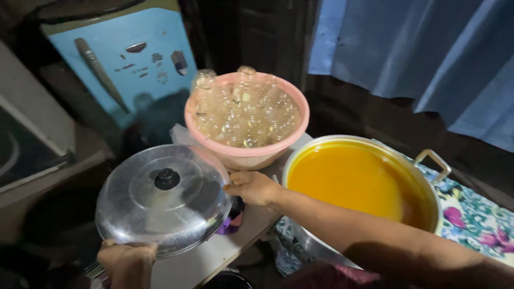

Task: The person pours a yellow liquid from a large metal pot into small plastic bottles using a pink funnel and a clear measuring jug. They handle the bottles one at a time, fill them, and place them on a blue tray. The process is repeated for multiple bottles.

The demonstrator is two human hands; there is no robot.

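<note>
So the big metal pot [428, 184] at right sits uncovered, full of orange liquid. Its lid [163, 200] is at lower left, gripped at both edges, probably because it's wide. Behind it, top centre, a pink basin [246, 155] keeps empty clear bottles together. Left hand [127, 259] clamps the near rim, right hand [254, 187] the far one.

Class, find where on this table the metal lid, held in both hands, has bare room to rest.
One bare strip of white table shows below the lid, left of the pot of orange liquid. It is crowded between the pink basin of bottles, the pot and the right hand.
</note>
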